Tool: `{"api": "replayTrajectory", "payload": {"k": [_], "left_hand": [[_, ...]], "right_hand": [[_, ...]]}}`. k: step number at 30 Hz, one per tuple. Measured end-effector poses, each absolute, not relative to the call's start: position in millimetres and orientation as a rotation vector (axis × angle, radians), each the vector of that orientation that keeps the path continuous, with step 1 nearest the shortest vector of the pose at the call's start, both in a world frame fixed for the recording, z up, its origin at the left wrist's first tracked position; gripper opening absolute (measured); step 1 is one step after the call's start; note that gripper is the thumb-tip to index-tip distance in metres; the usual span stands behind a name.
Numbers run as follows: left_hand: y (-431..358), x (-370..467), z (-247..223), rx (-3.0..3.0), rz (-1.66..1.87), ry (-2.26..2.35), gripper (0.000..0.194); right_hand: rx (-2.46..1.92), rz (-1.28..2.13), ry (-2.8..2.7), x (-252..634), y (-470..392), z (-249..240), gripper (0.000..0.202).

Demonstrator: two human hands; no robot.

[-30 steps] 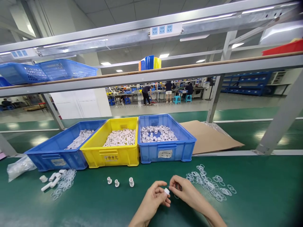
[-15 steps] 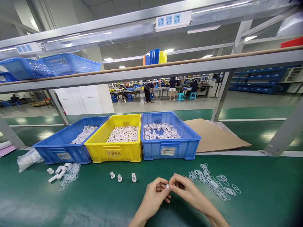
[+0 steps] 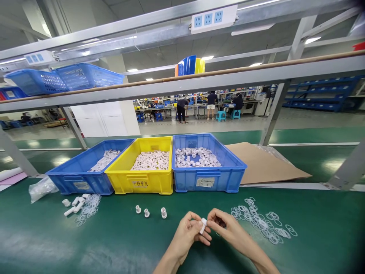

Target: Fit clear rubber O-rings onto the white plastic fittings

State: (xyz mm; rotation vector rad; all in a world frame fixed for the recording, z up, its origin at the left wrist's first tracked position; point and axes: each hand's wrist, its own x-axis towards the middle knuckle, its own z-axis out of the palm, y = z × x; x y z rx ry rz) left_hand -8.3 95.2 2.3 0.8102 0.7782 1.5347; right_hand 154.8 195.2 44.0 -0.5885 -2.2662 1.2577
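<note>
My left hand (image 3: 188, 236) grips a small white plastic pipe fitting (image 3: 203, 226) between thumb and fingers, tilted above the green table. Close against the fitting's right side is my right hand (image 3: 226, 228), thumb and forefinger pinched together; whatever lies between those fingertips is too small to make out. Three white fittings stand upright in a loose row to the left: one fitting (image 3: 138, 209), a second fitting (image 3: 146, 213) and a taller fitting (image 3: 163, 213). A spread of thin translucent rings (image 3: 262, 222) lies right of my hands.
Behind stand a blue bin (image 3: 82, 179), a yellow bin (image 3: 139, 177) and another blue bin (image 3: 209, 179), each holding white parts. Cardboard (image 3: 265, 163) lies at right. More rings (image 3: 89, 207), white tubes (image 3: 74, 207) and a plastic bag (image 3: 42, 188) sit left. A shelf (image 3: 159, 83) crosses overhead.
The white fitting now shows more clearly between my hands, and my right fingertips have shifted slightly to its side. The whole view has shifted a little.
</note>
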Motion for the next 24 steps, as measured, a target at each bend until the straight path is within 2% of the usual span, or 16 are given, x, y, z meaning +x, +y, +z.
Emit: {"api": "replayTrajectory", "payload": {"k": [7, 12, 15, 19, 24], "left_hand": [[72, -28, 34, 0.944, 1.598, 0.91, 0.034], [9, -91, 64, 1.33, 1.66, 1.733, 0.013], [-19, -126, 51, 1.459, 1.403, 2.098, 0.014], [-27, -149, 13, 1.526, 0.972, 2.315, 0.015], [-23, -154, -5, 1.553, 0.881, 2.345, 0.018]], "right_hand": [[-0.681, 1.176, -2.348, 160, 211, 32, 0.038], [-0.835, 1.146, -2.22, 171, 224, 29, 0.043], [-0.902, 1.109, -2.19, 174, 226, 31, 0.046], [-0.948, 1.024, -2.141, 174, 227, 29, 0.047], [-1.0, 0.95, -2.191, 178, 244, 19, 0.049]]}}
